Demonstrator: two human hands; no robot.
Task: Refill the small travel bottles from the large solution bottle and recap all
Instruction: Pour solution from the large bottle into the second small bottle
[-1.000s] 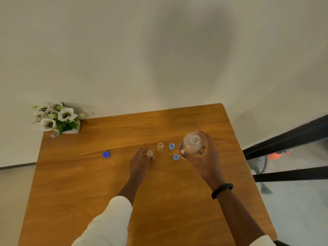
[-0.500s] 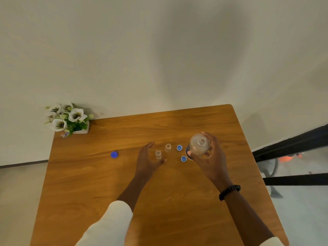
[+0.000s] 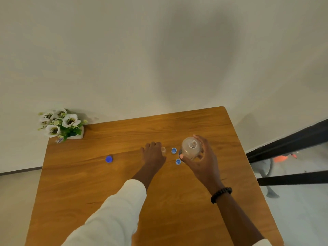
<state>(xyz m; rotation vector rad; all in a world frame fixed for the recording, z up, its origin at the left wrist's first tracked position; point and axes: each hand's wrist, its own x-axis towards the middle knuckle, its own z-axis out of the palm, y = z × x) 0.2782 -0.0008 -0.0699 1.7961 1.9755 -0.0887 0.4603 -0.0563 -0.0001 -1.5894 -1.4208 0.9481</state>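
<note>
My right hand (image 3: 202, 162) grips the large clear solution bottle (image 3: 191, 148) from the side; it stands uncapped on the wooden table (image 3: 106, 183). My left hand (image 3: 153, 154) lies just left of it, fingers curled round a small clear travel bottle (image 3: 163, 149), of which only a part shows at the fingertips. A second small bottle is hidden by this hand. Two small light-blue caps lie between the hands, one (image 3: 174, 150) farther back and one (image 3: 178, 161) nearer. A bigger dark-blue cap (image 3: 109, 159) lies apart to the left.
A white pot of white flowers (image 3: 62, 124) stands at the table's back left corner against the wall. The table's right edge drops to a floor with black bars (image 3: 287, 178).
My left hand, spread flat beside the two small bottles half a second ago, has moved forward and curled over them. The right hand keeps its grip on the large bottle.
</note>
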